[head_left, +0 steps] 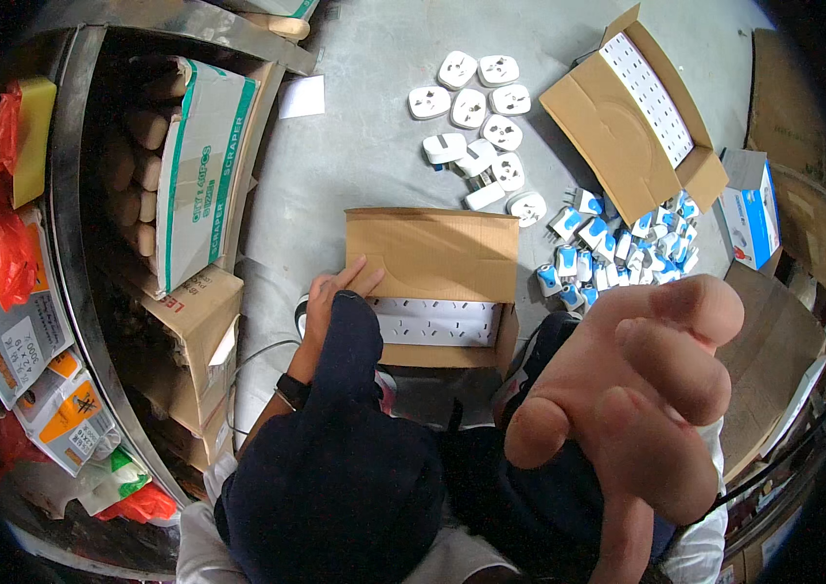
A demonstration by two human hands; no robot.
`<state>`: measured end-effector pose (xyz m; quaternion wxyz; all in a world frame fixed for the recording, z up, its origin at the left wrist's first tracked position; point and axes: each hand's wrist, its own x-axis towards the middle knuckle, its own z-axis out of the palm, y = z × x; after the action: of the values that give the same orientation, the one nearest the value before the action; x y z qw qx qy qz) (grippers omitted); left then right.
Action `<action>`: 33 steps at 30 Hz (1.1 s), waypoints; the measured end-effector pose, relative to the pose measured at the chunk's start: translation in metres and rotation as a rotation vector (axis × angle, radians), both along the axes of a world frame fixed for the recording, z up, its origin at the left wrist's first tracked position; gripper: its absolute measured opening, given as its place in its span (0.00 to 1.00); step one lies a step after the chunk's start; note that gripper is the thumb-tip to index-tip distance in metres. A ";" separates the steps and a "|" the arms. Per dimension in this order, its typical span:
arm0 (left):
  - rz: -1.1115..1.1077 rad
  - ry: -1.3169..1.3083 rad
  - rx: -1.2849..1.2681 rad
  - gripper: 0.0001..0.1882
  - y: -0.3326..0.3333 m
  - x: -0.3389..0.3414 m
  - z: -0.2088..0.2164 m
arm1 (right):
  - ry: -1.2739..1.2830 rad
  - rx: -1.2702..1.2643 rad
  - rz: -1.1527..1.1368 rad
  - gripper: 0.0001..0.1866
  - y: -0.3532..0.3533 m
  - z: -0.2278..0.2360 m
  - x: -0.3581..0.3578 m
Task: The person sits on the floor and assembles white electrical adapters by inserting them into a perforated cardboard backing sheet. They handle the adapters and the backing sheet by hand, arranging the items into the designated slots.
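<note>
Open box (432,255) at floor centre, white strips inside. Left hand (333,292) rests flat on its flap, holding nothing. Right hand (642,389) raised, fingers spread, empty. Judged early: white plugs (479,127) and blue plugs (617,248) lie loose beyond; second box (617,117) open.

Near us, at the middle of the floor, sits a cardboard box (432,282) with its far flap standing up; our left hand (335,292) rests on the box's left edge. Our right hand (637,389) hangs close to the camera, to the right of that box. Beyond the box lies a cluster of plug adapters (479,127). To its right, a heap of smaller plugs (617,248) spreads out, with a second open box (632,107) behind the heap. On the left stands a shelf (77,234) holding cartons (204,165).
</note>
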<state>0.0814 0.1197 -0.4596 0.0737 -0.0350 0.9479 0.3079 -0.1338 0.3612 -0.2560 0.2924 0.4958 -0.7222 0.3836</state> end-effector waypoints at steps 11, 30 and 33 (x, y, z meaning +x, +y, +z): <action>-0.034 0.010 0.002 0.25 -0.002 0.001 -0.003 | -0.302 -0.135 0.237 0.23 -0.009 0.003 0.003; 0.137 -0.143 0.207 0.27 0.001 -0.018 0.023 | -0.152 0.559 0.109 0.11 -0.030 -0.113 -0.058; 0.092 -0.013 0.026 0.30 -0.001 -0.022 0.034 | -0.293 0.687 0.007 0.12 -0.042 -0.169 -0.070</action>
<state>0.0590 0.1190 -0.4256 0.0663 -0.0795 0.9406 0.3232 -0.2037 0.3187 -0.4251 0.0011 0.5073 -0.8413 0.1866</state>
